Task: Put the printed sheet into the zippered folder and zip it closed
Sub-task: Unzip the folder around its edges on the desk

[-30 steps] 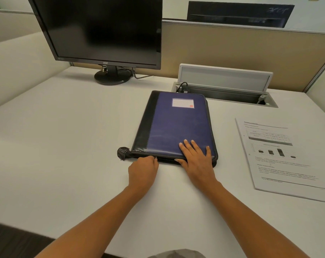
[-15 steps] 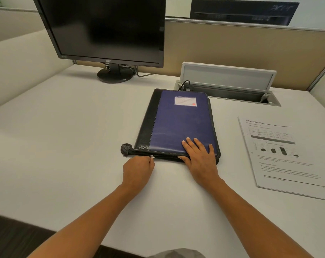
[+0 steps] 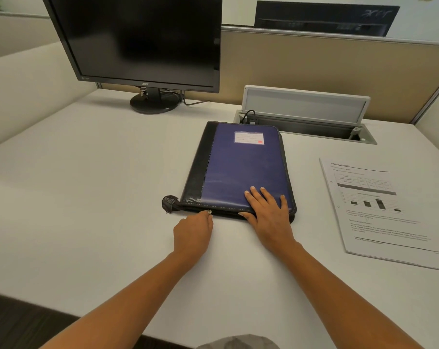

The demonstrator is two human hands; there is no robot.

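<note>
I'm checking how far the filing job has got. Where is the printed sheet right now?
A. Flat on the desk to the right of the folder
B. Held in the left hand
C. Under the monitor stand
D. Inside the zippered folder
A: the printed sheet lies flat on the desk, apart from the closed zippered folder, and neither hand touches it.

A closed blue-and-black zippered folder [image 3: 241, 170] is laid flat on the white desk [image 3: 87, 197]. Its near right corner is pressed by the flat right hand [image 3: 270, 212]. The zipper pull at its near edge is pinched by the left hand [image 3: 193, 234]. 1 printed white sheet [image 3: 379, 210] is seen well apart, to the right.
</note>
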